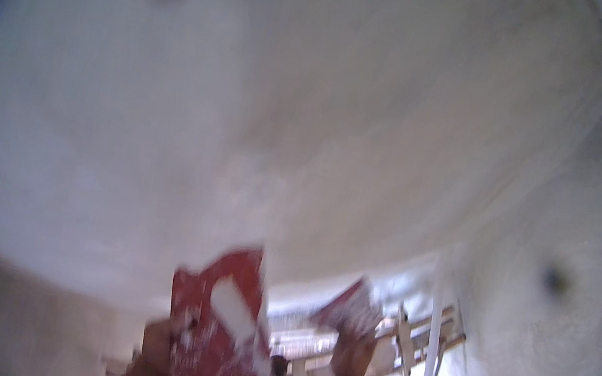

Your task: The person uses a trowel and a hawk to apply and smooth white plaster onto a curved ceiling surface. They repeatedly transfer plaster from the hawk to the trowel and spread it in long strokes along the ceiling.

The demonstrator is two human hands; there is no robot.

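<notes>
- Board (220, 351), red and blotched with white stuff, sits low in the view, just left of center
- left hand (159, 342) is clamped on its left edge
- right hand (352, 352) is well apart from the left, wrapped around a smaller red blade (349, 309), kinda blurry
- big pale surface (377, 121) fills most of the view above
- wooden planks (410, 343) and a white pole (431, 356) show lower right

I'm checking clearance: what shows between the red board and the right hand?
In the head view, part of a wooden frame shows behind the gap between the red board and right hand, plus a dark shape too blurred to name.
</notes>
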